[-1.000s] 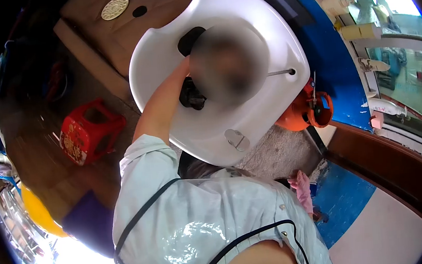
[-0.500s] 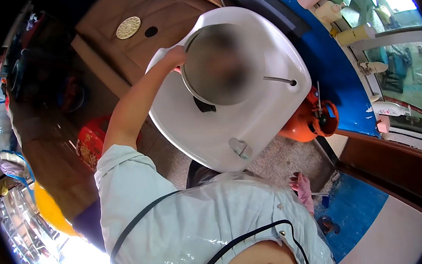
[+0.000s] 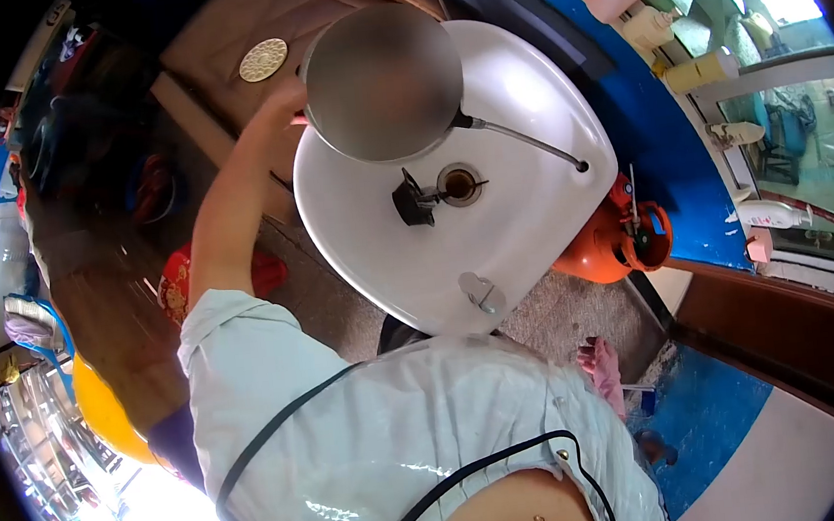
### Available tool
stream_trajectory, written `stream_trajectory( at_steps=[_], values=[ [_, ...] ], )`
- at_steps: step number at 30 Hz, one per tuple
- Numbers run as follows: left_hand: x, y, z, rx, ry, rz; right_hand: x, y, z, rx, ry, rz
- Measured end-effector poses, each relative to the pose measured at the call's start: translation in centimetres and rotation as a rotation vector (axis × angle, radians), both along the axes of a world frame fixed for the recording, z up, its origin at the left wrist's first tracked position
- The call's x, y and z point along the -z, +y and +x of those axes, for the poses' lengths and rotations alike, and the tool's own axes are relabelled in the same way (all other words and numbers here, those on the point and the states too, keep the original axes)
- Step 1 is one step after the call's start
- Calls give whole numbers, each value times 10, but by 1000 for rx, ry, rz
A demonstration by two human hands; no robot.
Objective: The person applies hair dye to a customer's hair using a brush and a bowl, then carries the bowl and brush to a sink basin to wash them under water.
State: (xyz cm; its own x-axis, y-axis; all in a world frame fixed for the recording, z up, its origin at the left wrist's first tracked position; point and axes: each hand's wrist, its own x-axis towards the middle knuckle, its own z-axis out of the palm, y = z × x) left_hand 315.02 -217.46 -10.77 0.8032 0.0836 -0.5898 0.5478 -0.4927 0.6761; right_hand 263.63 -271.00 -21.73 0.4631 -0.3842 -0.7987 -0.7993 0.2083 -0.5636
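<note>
My left hand grips the rim of a round metal basin and holds it over the far left edge of a white wash sink. My bare left arm reaches up from the pale sleeve. In the sink's bottom, the drain lies uncovered, with a black fitting beside it. A metal hose runs from under the basin to a hole in the sink's right side. My right hand is out of sight.
An orange gas cylinder stands right of the sink. A red stool sits on the floor at left, by a wooden cabinet. Bottles line the blue ledge. A pink cloth lies below the sink.
My left hand has lifted the metal basin from the middle of the sink up to its far left rim, uncovering the drain and the black fitting.
</note>
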Motion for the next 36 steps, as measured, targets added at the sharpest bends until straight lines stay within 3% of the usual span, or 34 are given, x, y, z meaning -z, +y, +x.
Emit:
stream_trajectory(
  at_steps=[6, 10, 14, 16, 18, 20, 22, 23, 25, 28, 30, 32, 35, 36],
  values=[
    [-13, 43, -10, -35, -20, 45, -18, 5, 32, 124, -104, 32],
    [-23, 64, -31, -67, 21, 22, -69, 32, 118, 47, -280, -112],
    [-35, 73, -70, -177, -9, 20, -97, 77, 210, -216, -388, -175],
    [-28, 89, -87, -224, -20, -6, -78, 94, 247, -397, -462, -24],
    [-31, 94, -104, -236, -4, -10, -52, 126, 286, -554, -544, -4],
    [-37, 94, -123, -272, -32, -62, -21, 152, 328, -888, -505, -79],
    [-39, 94, -141, -309, -18, -55, 0, 183, 362, -1276, -643, -489],
    [-39, 93, -149, -327, -4, -53, 10, 196, 371, -1291, -655, -477],
    [-50, 84, -161, -359, 0, -38, 28, 217, 392, -1520, -676, -808],
    [-68, 54, -179, -429, -17, 57, 49, 234, 417, -1641, -528, -905],
    [-74, 35, -187, -517, -80, 69, 68, 234, 432, -1629, -588, -930],
    [-74, 24, -191, -542, -31, 99, 72, 229, 445, -1794, -351, -938],
    [-62, 16, -196, -498, -17, 50, 158, 199, 468, -1879, -274, -1061],
    [-61, 9, -194, -501, -14, 53, 162, 193, 473, -1839, -295, -1042]
  ],
)
